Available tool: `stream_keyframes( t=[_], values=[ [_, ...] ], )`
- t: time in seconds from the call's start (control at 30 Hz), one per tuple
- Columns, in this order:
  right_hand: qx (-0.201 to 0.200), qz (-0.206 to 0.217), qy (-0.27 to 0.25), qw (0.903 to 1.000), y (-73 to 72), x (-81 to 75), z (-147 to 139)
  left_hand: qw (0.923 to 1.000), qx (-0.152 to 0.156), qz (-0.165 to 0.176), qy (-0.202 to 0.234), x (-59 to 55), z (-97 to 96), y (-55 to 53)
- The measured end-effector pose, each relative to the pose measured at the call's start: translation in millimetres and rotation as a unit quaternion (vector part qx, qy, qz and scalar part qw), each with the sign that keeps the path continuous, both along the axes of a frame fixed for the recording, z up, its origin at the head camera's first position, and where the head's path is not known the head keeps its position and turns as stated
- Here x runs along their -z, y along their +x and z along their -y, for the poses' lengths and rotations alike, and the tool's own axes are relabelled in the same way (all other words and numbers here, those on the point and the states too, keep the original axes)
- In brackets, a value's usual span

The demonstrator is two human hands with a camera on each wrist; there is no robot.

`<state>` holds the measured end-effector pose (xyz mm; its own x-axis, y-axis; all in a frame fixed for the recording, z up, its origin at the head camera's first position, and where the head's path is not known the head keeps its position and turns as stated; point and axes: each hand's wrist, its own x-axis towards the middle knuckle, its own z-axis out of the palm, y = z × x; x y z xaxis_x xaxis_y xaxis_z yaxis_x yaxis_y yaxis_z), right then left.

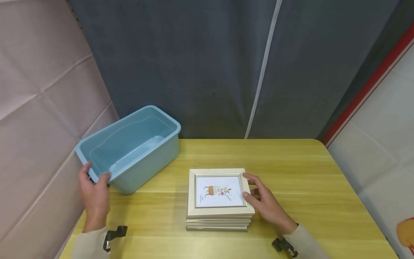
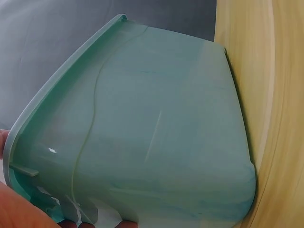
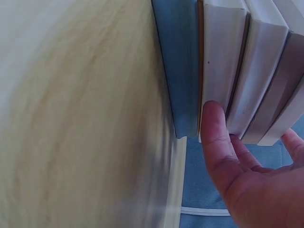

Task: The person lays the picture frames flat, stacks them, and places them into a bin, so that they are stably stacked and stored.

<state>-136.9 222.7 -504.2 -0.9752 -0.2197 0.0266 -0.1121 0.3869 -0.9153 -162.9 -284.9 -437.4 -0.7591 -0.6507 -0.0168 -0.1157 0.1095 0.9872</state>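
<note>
My left hand (image 1: pixel 95 196) grips the rim of a blue plastic bin (image 1: pixel 152 163) at its near-left corner. The bin stands at an angle at the table's back left, with nothing inside it. In the left wrist view, the bin's wall (image 2: pixel 161 118) fills most of the picture, with fingertips low at its edge. A stack of cream picture frames lies front centre; the top picture frame (image 1: pixel 220 212) shows a plant print. My right hand (image 1: pixel 266 205) touches the stack's right side. In the right wrist view, one finger (image 3: pixel 216 126) lies along the frames' edges.
The yellow wood-grain table (image 1: pixel 291 162) extends to the right of the stack. A dark grey curtain (image 1: pixel 194 72) hangs behind it, and a pale cloth wall (image 1: pixel 42 126) runs along the left, close to the bin. A white panel (image 1: pixel 381 144) edged in red borders the right.
</note>
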Motion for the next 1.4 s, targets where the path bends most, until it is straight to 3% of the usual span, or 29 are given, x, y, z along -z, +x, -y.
stream_keyframes(
  t=[0.17, 0.37, 0.83, 1.4],
  values=[
    [-0.001, -0.004, 0.003, 1.0000, 0.1, 0.6, 0, 0.9997, 0.024, 0.000, -0.005, 2.0, -14.5, -0.1],
    [-0.003, -0.009, 0.003, 0.9999, 0.6, 2.8, -1, 0.9977, 0.061, -0.028, -0.014, 4.7, -33.1, 3.2],
    [-0.001, -0.004, -0.005, 1.0000, -2.1, 3.6, 3, 0.9870, 0.135, -0.073, -0.048, 11.4, -70.1, 0.3],
    [-0.005, -0.011, -0.001, 0.9999, 0.2, 4.6, -1, 0.9792, 0.171, -0.069, -0.084, 13.1, -97.9, 5.3]
  ],
)
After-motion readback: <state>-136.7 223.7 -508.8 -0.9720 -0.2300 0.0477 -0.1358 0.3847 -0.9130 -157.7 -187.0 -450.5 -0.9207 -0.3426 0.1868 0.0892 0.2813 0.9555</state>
